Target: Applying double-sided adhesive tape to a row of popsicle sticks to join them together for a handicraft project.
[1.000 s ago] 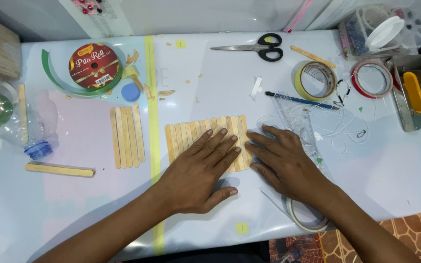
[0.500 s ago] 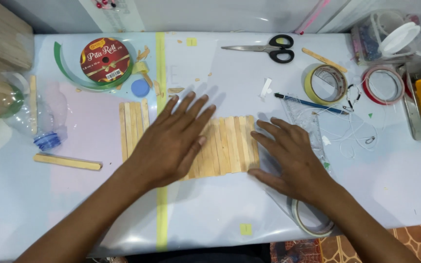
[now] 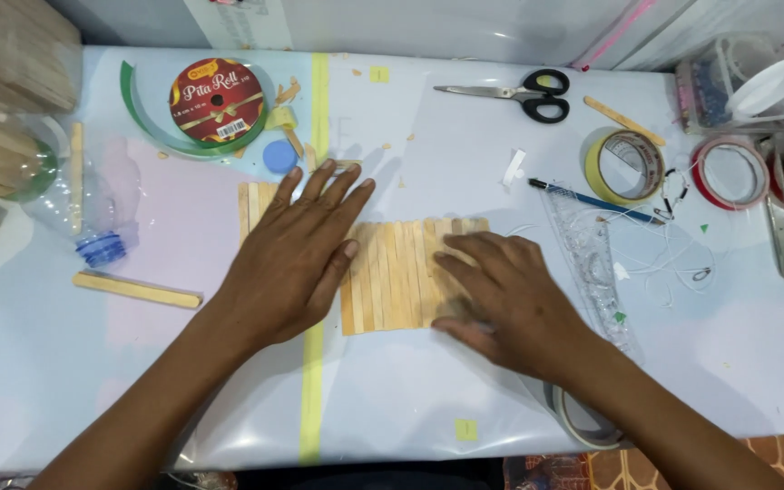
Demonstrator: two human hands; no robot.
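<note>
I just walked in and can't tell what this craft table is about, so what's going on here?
A person is pressing both palms flat on a row of wooden craft sticks laid side by side on the table. The left hand covers the row's left end, the right hand its right end. Around them lie scissors, a ribbon roll, tape rolls, a pencil and a loose stick.

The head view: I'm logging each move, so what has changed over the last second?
The left hand slid left off the joined stick panel onto the loose sticks beside it. The right hand stayed flat on the panel's right end. Nothing was picked up; scissors and tape rolls kept their places.
</note>
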